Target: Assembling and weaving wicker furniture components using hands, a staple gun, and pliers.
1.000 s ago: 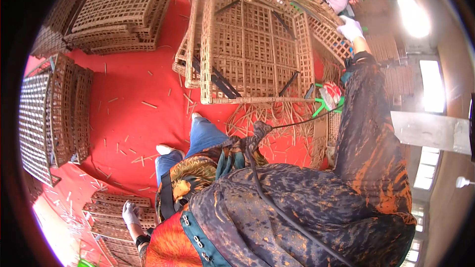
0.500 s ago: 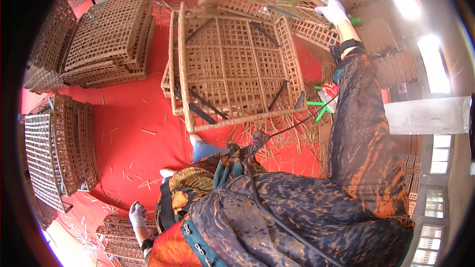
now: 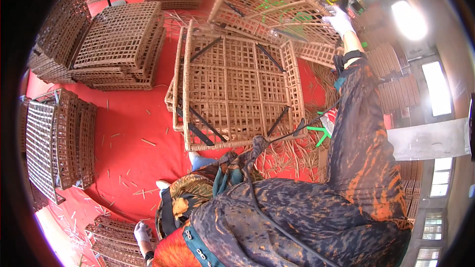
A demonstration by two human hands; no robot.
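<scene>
My right hand [image 3: 340, 22], in a white glove, grips the edge of a tilted woven wicker tray [image 3: 277, 1] at the upper middle. Black strips cross its corners, and green shows through its weave. Below it lies a shallow rectangular wicker tray [image 3: 242, 86], with a thick wrapped rim and black corner strips, on top of another one. My left hand [image 3: 142, 232], also gloved, hangs low on the left with its fingers curled and nothing visible in them. It is beside a stack of dark woven pieces [image 3: 111, 240] and seems apart from it.
Stacks of wicker trays [image 3: 116, 34] stand at the left, with more woven frames [image 3: 57, 141] below them. Loose cane strips [image 3: 289, 160] litter the red floor covering [image 3: 126, 118]. A green plastic leg [image 3: 322, 136] shows by my right sleeve. Windows [image 3: 435, 86] line the right wall.
The view has shifted, so the trays sit lower in it. The wicker tray in my right hand stands tilted more steeply. My left hand's fingers look more curled.
</scene>
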